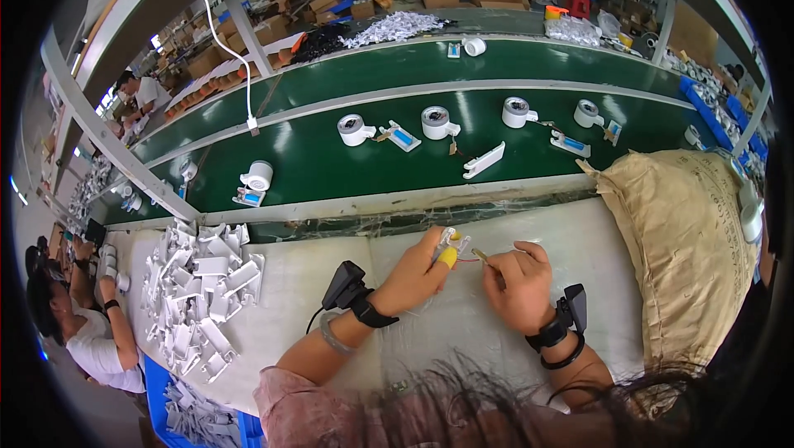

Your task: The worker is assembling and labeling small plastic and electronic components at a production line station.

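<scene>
My left hand (418, 273) is closed round a small white plastic part (452, 238), which shows above the fingers; a yellow finger cover sits at its fingertip. Between the thumb and fingers of my right hand (523, 283) is a small brownish flat piece (482, 257), too small to make out fully. A thin red wire (470, 260) spans the gap between the two hands. Both hands are above the pale worktop (331, 254), a little apart, near its far edge. Dark straps with black boxes are on both wrists.
White plastic housings (198, 287) are heaped at left, with a blue bin (157, 390) of parts below. A brown sack (674, 233) stands at right. Beyond, a green conveyor (314, 175) carries round white units (354, 130). A white cable (217, 35) hangs down. A co-worker (91, 324) is at left.
</scene>
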The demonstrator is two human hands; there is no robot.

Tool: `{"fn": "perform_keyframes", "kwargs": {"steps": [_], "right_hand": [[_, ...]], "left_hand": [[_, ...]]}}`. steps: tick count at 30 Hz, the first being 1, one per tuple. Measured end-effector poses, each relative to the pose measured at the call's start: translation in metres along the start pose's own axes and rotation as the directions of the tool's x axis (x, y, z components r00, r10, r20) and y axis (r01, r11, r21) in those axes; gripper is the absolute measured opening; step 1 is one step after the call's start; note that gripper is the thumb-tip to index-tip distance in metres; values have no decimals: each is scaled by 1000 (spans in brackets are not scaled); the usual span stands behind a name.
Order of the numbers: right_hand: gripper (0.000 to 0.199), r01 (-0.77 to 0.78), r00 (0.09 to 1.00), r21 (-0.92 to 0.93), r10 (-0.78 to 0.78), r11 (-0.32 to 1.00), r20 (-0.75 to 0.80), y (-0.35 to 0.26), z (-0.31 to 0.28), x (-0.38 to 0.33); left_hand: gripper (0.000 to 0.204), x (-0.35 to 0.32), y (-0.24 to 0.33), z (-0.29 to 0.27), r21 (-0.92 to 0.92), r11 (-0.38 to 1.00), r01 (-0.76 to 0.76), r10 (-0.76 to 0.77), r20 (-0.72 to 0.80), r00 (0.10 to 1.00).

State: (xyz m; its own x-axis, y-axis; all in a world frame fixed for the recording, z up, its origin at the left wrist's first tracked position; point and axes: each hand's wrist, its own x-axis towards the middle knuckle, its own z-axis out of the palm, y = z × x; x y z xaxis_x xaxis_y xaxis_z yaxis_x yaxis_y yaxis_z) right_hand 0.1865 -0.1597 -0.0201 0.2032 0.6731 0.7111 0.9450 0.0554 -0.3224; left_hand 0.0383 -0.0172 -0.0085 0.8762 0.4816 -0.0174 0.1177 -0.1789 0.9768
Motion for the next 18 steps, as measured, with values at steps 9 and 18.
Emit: {"fn": "perform_keyframes", "kwargs": {"steps": [9, 18], "right_hand": [[18, 97, 993, 110, -89, 989, -82, 4, 1, -1], [23, 134, 987, 106, -123, 985, -104, 11, -4, 0]], "left_hand": [[33, -3, 3, 10, -124, 992, 31, -15, 134, 991], [33, 0, 3, 20, -283, 959, 30, 30, 206, 978]]}}
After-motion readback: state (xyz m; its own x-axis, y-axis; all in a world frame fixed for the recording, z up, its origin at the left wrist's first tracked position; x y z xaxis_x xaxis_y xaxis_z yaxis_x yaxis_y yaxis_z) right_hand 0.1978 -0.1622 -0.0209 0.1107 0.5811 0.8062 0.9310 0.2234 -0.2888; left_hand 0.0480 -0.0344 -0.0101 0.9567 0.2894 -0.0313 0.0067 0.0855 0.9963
